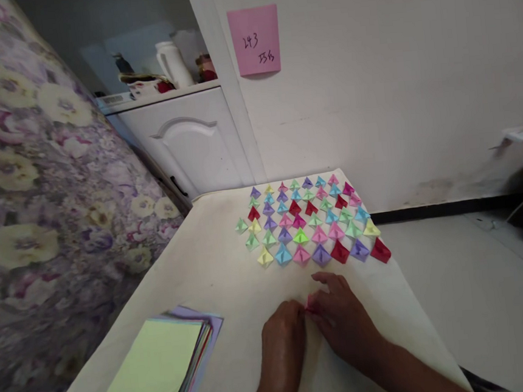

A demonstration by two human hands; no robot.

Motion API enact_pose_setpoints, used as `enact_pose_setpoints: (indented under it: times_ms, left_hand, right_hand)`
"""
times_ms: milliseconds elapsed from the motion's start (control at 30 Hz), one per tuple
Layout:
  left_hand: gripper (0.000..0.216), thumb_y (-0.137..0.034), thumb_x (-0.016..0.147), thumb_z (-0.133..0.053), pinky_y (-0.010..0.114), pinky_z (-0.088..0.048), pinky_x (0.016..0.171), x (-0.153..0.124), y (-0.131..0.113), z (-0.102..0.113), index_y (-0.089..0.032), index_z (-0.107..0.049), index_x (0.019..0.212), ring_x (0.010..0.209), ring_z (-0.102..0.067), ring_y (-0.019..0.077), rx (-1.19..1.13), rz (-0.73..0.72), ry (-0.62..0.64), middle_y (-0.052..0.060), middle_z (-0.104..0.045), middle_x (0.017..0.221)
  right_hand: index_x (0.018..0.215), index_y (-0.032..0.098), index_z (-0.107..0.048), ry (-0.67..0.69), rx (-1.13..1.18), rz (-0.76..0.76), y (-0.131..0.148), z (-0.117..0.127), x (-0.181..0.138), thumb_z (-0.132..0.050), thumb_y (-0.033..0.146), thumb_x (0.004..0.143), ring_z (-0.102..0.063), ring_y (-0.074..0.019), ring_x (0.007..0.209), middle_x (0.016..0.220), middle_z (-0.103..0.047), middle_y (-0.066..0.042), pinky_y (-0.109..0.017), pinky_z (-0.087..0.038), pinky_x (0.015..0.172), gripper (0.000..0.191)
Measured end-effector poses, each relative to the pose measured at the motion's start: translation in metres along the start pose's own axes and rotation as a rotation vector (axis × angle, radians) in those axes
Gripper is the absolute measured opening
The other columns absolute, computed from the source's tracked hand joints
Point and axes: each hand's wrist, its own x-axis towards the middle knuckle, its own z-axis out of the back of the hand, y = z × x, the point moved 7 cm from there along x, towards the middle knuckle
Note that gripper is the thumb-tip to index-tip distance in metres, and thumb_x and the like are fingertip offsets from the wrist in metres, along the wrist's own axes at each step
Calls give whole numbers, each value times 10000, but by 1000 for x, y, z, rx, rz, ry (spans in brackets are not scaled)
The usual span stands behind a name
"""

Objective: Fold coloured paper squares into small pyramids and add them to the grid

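Between my two hands, low over the front part of the table, is a small pink folded paper piece (pixel 309 304), mostly covered by fingers. My right hand (pixel 340 314) pinches it between thumb and fingertips, with one finger raised. Curled closed, my left hand (pixel 283 334) meets the piece from the other side, its fingertips hidden behind the knuckles. Beyond the hands, rows of small folded paper pieces (pixel 302 254) in many colours stand on the cream table (pixel 223 285). To the left lies a stack of coloured paper sheets (pixel 148 364), pale yellow on top.
A floral curtain (pixel 58 177) hangs along the left. Behind the table are a white cabinet (pixel 197 140), with a white jug (pixel 174 64) on its shelf, and a wall bearing a pink note (pixel 254 41). At right, a plug with a cable (pixel 518 135) sits on the wall.
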Motion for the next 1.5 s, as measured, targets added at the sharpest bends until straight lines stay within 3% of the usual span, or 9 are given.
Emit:
enact_pose_setpoints:
  times_ms: [400, 500, 667, 933, 1167, 1500]
  left_hand:
    - [262, -173, 832, -360, 240, -374, 650, -1, 1, 0, -195, -611, 758, 728, -589, 170, 15, 16, 14, 38, -650, 768]
    - [261, -178, 835, -357, 236, -361, 620, -1, 1, 0, -192, -601, 744, 706, -586, 165, 7, 24, 8, 39, -649, 756]
    - [235, -172, 819, -381, 240, -353, 623, -1, 1, 0, -190, -595, 724, 707, -579, 163, 6, 9, 7, 38, -646, 755]
    - [280, -165, 841, -346, 250, -370, 652, -1, 1, -1, -189, -615, 765, 744, -598, 174, 32, 27, 24, 49, -660, 789]
    - [286, -171, 846, -346, 257, -381, 676, -2, 1, -2, -193, -627, 796, 765, -611, 182, 44, 36, 36, 58, -668, 795]
    - [238, -166, 842, -355, 256, -337, 598, -3, -3, -3, -191, -565, 734, 680, -586, 171, 148, -2, -22, 38, -628, 741]
  right_hand:
    - [703, 191, -558, 39, -28, 74, 1, -15, 3, -475, 18, 697, -318, -263, 1252, 1243, -464, -79, -430, -340, 960, 192]
    - [760, 198, -579, -40, -50, 64, 6, -4, -1, -479, 89, 763, -381, -268, 1179, 1276, -423, -95, -421, -388, 897, 148]
    - [840, 236, -630, -38, -150, 24, 5, 2, -11, -487, 118, 801, -500, -230, 921, 1014, -547, -80, -392, -416, 782, 190]
    - [875, 240, -646, -64, -242, 47, -1, -9, -9, -525, 155, 801, -419, -279, 1117, 1246, -498, -75, -451, -357, 871, 166]
    - [787, 220, -637, -63, -146, 13, -3, -14, -6, -542, 93, 741, -407, -262, 1152, 1216, -520, -78, -439, -346, 902, 165]
    - [787, 201, -631, -44, -126, 41, -3, -19, -5, -498, 118, 792, -414, -253, 1152, 1248, -504, -79, -431, -342, 907, 156]
